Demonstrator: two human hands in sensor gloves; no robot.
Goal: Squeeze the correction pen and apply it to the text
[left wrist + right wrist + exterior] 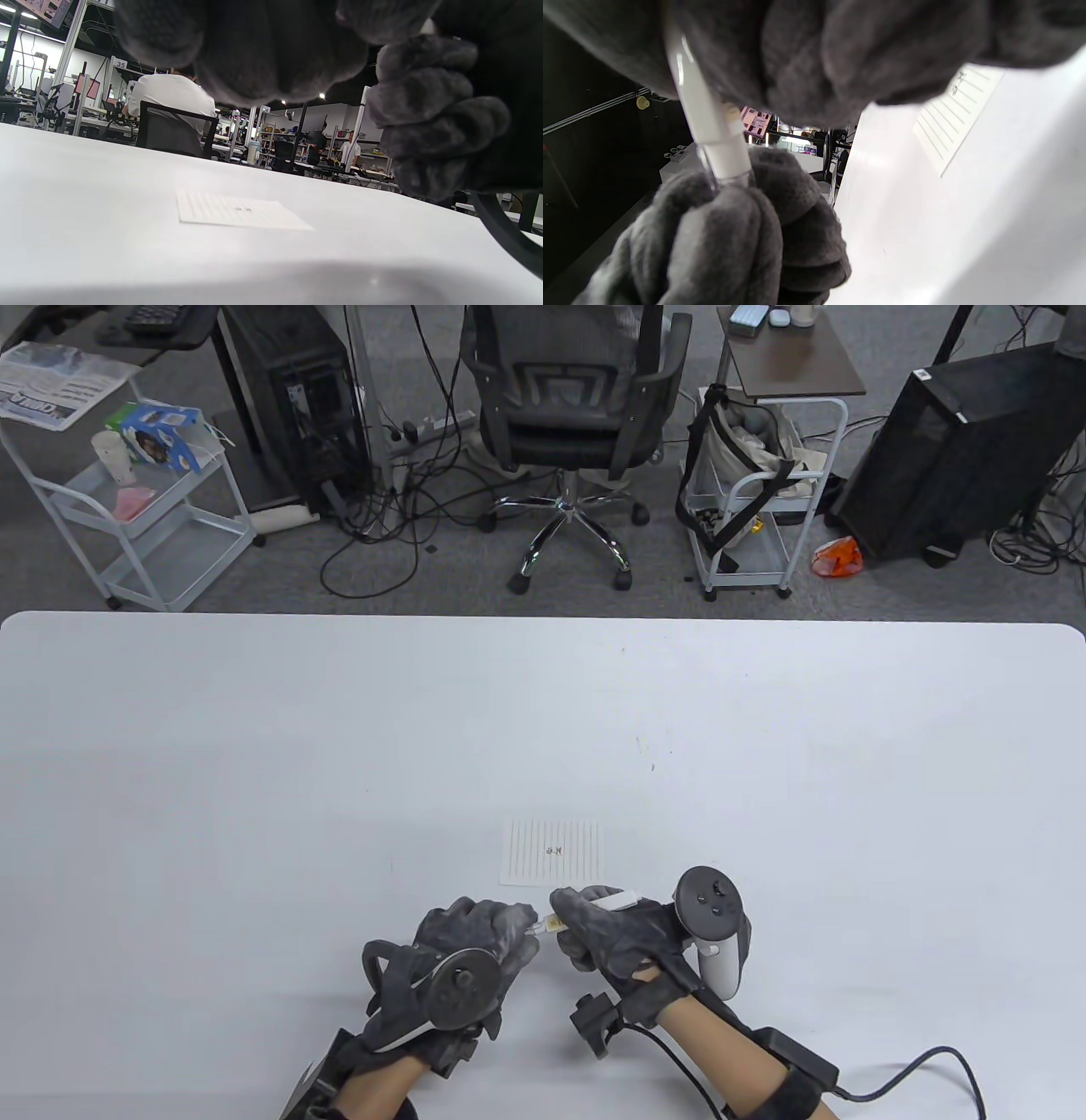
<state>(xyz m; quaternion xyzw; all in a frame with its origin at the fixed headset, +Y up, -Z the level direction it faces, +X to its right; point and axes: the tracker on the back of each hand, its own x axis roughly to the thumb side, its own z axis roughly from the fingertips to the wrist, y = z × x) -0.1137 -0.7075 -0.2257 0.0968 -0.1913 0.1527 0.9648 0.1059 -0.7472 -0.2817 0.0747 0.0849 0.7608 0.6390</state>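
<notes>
A white correction pen (617,901) is held between both hands just above the table, near its front edge. My right hand (581,920) grips the pen's body. My left hand (519,931) grips the pen's clear capped end (726,171); in the right wrist view its fingers (725,237) close around that end. A small lined paper (553,853) lies flat just beyond the hands, with a small dark bit of text (556,849) near its middle. The paper also shows in the left wrist view (237,210) and in the right wrist view (961,110).
The white table (254,780) stretches wide to the left, right and far side of the paper. Beyond its far edge stand an office chair (568,415), two wire carts (144,517) and computer towers. A cable (925,1069) trails from my right wrist.
</notes>
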